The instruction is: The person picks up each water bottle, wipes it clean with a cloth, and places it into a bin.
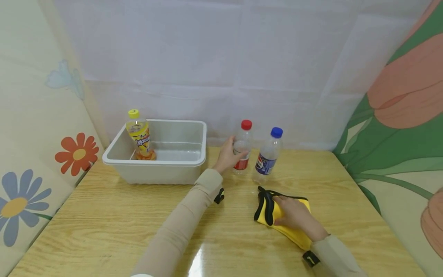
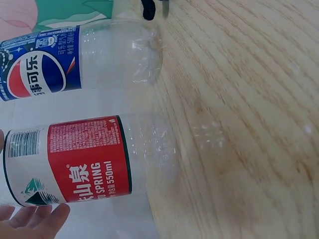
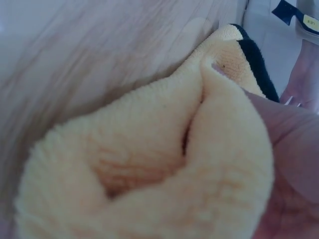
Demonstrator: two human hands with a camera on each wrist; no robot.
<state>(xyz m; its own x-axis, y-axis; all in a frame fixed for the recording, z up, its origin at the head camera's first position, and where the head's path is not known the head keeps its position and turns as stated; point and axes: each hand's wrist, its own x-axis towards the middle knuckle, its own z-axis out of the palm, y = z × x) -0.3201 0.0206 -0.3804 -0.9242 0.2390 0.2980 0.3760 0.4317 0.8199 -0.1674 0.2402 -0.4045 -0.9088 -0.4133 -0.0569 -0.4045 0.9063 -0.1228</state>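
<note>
My left hand (image 1: 231,153) reaches forward and wraps round a clear bottle with a red cap and red label (image 1: 243,148), which stands upright on the wooden table (image 1: 104,215). In the left wrist view the same bottle (image 2: 84,159) fills the frame, with my fingertips (image 2: 35,221) at its side. Just to its right stands a blue-capped Pepsi bottle (image 1: 268,157) (image 2: 60,64), apart from my hand. My right hand (image 1: 292,215) lies on a yellow cloth with black trim (image 1: 264,209) and holds it bunched against the palm. The right wrist view shows the cloth (image 3: 149,164) folded up close.
A white plastic tub (image 1: 162,169) stands at the back left of the table. Inside it, at its left end, a yellow-capped orange drink bottle (image 1: 140,136) stands upright. Flowered panels enclose both sides and a white sheet hangs behind.
</note>
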